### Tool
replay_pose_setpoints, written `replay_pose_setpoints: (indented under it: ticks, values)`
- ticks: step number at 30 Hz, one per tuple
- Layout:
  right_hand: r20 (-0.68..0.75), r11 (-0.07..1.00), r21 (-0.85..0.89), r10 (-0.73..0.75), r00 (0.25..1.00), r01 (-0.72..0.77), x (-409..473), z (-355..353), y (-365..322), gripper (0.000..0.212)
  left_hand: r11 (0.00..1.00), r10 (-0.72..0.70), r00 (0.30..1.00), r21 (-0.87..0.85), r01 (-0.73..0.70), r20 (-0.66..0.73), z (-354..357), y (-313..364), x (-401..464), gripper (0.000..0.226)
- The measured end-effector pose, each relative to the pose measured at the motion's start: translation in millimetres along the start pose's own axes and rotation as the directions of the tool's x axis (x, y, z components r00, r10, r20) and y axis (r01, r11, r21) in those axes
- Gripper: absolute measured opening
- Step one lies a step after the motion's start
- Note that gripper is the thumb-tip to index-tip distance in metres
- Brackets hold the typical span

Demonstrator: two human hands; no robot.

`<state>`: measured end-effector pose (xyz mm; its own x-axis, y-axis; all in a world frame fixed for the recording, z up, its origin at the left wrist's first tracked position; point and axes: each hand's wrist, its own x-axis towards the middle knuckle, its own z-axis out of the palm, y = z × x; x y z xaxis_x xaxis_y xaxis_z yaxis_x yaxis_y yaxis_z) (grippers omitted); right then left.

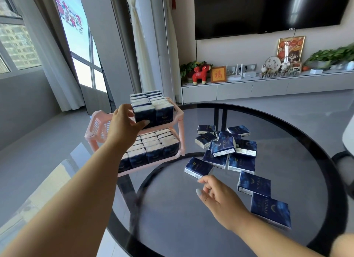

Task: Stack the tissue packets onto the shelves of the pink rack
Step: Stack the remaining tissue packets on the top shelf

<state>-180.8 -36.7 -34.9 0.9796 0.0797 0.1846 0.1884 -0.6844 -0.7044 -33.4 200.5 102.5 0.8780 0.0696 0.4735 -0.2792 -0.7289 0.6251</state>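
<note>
The pink rack (99,126) stands at the left edge of the round glass table (287,134). Dark blue tissue packets stand in rows on both its shelves. My left hand (124,124) grips the front left packet (144,113) on the upper shelf, thumb under its front face. The lower shelf row (153,151) is packed tight. Several loose packets lie in a pile (226,147) at the table's middle. My right hand (218,197) hovers with relaxed fingers just below one flat packet (198,167), holding nothing. Two more packets (268,207) lie to its right.
A TV cabinet (268,86) with ornaments, a red toy and plants runs along the back wall under a wall-mounted TV (268,9). Curtains and a window are at the left. A chair's edge (348,138) shows at the right of the table.
</note>
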Motion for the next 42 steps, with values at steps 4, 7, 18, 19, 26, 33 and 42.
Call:
replay_pose_setpoints:
  ticks: [4, 7, 18, 19, 26, 33, 42]
  values:
    - [0.001, 1.000, -0.005, 0.000, 1.000, 0.000, -0.1, 0.0, -0.3, 0.034, 0.998, 0.064, 0.998, 0.005, -0.064, 0.001, -0.4, -3.4, -6.0, 0.081]
    - [0.002, 1.000, -0.008, -0.004, 1.000, 0.004, -0.6, -0.4, -0.6, 0.032, 0.991, 0.101, 0.995, 0.087, -0.102, 0.022, 1.0, -3.8, -10.4, 0.065]
    - [-0.004, 1.000, -0.026, -0.016, 1.000, 0.016, -2.4, -0.8, -1.4, 0.033, 0.986, -0.045, 0.995, 0.166, 0.030, 0.092, 2.9, 7.5, -11.0, 0.060]
    - [-0.002, 1.000, -0.026, -0.015, 1.000, 0.015, -2.5, -0.9, -1.4, 0.033, 0.987, -0.053, 0.995, 0.159, 0.039, 0.083, 2.2, 9.7, -12.9, 0.062]
    - [0.003, 1.000, 0.020, 0.002, 1.000, -0.003, -4.6, -5.3, -6.3, 0.034, 0.988, 0.148, 0.939, 0.084, -0.129, -0.309, 11.4, 36.8, -54.1, 0.048]
    - [-0.097, 0.977, -0.202, -0.082, 0.992, 0.061, 2.5, -50.1, -24.8, 0.027, 0.958, 0.266, 0.960, 0.091, -0.274, 0.088, 74.6, 45.4, -113.9, 0.033]
    - [-0.032, 0.692, -0.586, 0.499, 0.866, -0.421, 3.9, -121.0, 14.5, 0.055, 0.971, -0.116, 0.910, 0.238, 0.019, 0.397, 139.8, 37.2, -126.3, 0.074]
